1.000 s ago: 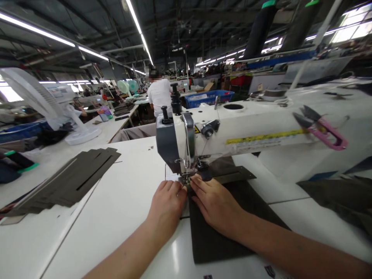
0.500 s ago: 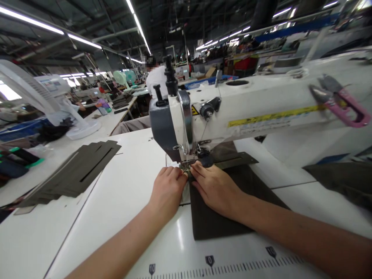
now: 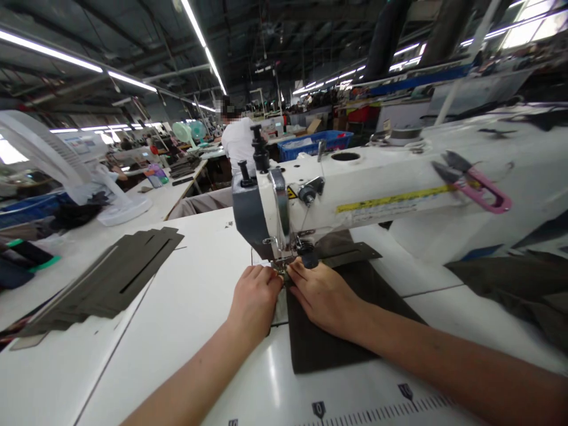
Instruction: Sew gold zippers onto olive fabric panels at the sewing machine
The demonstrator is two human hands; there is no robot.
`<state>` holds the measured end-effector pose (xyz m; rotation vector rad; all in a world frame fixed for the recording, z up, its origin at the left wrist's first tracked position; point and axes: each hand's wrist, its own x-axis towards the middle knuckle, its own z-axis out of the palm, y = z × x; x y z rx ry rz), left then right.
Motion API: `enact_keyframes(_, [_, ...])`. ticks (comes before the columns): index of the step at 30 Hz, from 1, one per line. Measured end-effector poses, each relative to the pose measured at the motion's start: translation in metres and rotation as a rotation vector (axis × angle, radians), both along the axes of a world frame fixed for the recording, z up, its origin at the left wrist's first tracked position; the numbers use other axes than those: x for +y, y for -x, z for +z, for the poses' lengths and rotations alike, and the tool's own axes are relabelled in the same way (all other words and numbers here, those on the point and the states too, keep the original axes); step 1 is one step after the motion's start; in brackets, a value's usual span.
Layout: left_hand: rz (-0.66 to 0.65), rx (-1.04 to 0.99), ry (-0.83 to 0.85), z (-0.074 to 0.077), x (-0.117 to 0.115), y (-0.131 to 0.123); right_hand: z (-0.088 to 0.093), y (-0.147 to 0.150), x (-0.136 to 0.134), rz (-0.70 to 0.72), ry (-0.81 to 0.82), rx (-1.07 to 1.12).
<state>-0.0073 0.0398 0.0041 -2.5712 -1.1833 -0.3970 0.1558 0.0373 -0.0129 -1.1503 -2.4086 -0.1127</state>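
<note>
Indoors, white tabletop, strip lights; whether either grip pinches cloth, I can't tell

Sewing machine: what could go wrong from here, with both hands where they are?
The left hand and right hand are right beside the presser foot, so a finger might get caught. The right hand lies across the dark fabric, so uneven pressure could skew it. The pink-handled scissors on the sewing machine might shake loose.

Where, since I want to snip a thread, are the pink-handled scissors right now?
Toward the right of the head view, the pink-handled scissors sit against the white sewing machine, at the right end of its yellow strip.
</note>
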Motion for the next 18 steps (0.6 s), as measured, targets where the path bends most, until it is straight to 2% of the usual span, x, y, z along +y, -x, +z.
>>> enact_keyframes(7, [-0.005, -0.026, -0.039, -0.0024, 0.0026, 0.0011, 0.0056, 0.0031, 0.0020, -0.005, 0.090, -0.001])
enact_keyframes(18, [-0.016, -0.053, -0.104, -0.0085, 0.0041, 0.0021, 0.0044, 0.0046, 0.0020, -0.014, 0.082, 0.041])
